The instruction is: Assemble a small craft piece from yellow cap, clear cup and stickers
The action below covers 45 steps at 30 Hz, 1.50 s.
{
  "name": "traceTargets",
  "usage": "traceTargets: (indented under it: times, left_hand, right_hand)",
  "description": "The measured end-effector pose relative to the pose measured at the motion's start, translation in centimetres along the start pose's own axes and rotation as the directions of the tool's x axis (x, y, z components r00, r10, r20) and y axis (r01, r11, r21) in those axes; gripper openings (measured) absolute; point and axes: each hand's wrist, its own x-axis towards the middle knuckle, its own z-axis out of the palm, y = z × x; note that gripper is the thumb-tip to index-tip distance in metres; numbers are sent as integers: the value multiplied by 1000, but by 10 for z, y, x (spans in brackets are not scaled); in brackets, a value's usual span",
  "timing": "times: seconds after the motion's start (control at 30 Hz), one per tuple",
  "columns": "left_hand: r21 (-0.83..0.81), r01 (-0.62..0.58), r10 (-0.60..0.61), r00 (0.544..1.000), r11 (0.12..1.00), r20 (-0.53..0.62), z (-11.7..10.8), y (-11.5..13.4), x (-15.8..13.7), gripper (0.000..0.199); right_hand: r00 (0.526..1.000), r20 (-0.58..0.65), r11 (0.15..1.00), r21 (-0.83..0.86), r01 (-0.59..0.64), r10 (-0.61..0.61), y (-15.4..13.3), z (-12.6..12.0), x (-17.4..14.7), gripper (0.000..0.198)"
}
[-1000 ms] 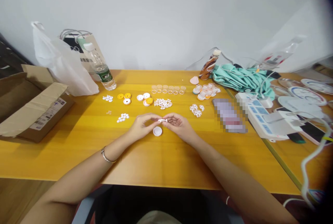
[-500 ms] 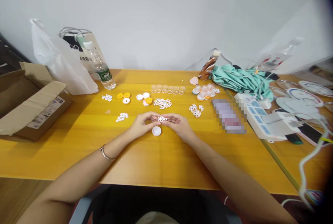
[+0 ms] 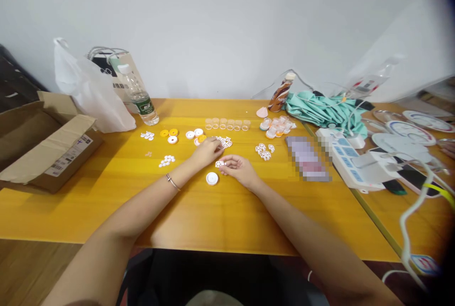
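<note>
Left hand [image 3: 207, 153] is out over the yellow desk [image 3: 106, 192], its fingers [image 3: 217, 145] curled down onto the pile of white lattice pieces [image 3: 225, 142], touching the near edge of that pile; whether they have pinched one I cannot tell. Right hand [image 3: 239, 169] sits just behind the left, resting on the desk, its fingers closed lightly on one white lattice piece [image 3: 220, 163], which shows at the fingertips. Just in front of both hands a round white cap [image 3: 212, 178] lies flat on the desk, near but apart from them. A metal bangle [image 3: 173, 182] rides the left wrist.

Farther out, yellow and white rings [image 3: 185, 134] lie in a loose row left of the pile, with a row of clear little cups [image 3: 227, 124] beyond it. A small cluster of white discs [image 3: 167, 160] sits left of the left forearm. A second heap of lattice pieces [image 3: 265, 150] lies to the right, near a blurred flat object [image 3: 307, 158]. A water bottle [image 3: 138, 95] stands at the back left beside a white plastic bag [image 3: 88, 90], and an open cardboard box [image 3: 39, 140] rests at the far left. A white power strip [image 3: 351, 163] lies at the right, under a teal cloth [image 3: 323, 111]
</note>
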Motion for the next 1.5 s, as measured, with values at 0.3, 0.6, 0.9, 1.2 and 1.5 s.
traceTargets:
  times: [0.3, 0.6, 0.9, 1.2, 1.5]
  left_hand:
    - [-264, 41, -94, 977, 964, -189, -22, 6, -26, 10]
    - [-842, 249, -408, 912, 478, 38, -36, 5, -61, 21]
    - [-767, 315, -363, 925, 559, 115, -43, 15, -63, 26]
    - [-778, 274, -303, 946, 565, 113, -43, 23, -64, 25]
    - [-779, 224, -345, 939, 586, 10, -41, 31, -66, 16]
  right_hand:
    - [1000, 27, 1000, 15, -6, 6, -1, -1, 1, 28]
    - [999, 30, 1000, 21, -17, 16, -2, 0, 0, 28]
    - [998, 60, 998, 63, 7, -11, -5, 2, -6, 28]
    - [995, 65, 994, 84, 68, -73, -9, 4, -10, 26]
    - [994, 57, 990, 109, 84, -90, -10, 4, -10, 27]
